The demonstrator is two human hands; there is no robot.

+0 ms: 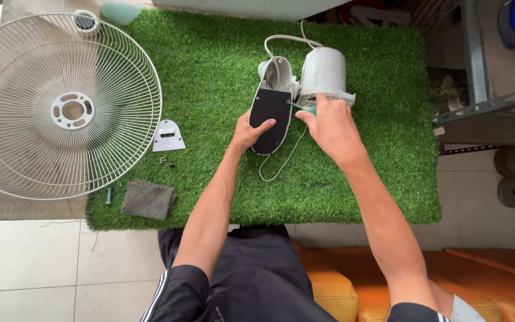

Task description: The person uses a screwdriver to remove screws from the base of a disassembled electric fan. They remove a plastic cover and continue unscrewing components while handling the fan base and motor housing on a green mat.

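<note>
A white fan body (324,74) lies on a green artificial-grass mat (382,149), with its oval base plate (268,110) turned up, dark on the underside. My left hand (249,132) grips the near end of that base plate. My right hand (329,125) is closed around a screwdriver with a green handle (309,109); its dark shaft points left at the joint between base and body. A white cord (281,164) loops from the fan across the mat under my hands.
A large white wire fan guard (61,107) lies at the left, partly off the mat. Near it sit a small white plastic cover (168,136), loose screws (167,161), a bolt (109,195) and a grey cloth (148,199). Orange cushions (496,280) are at lower right.
</note>
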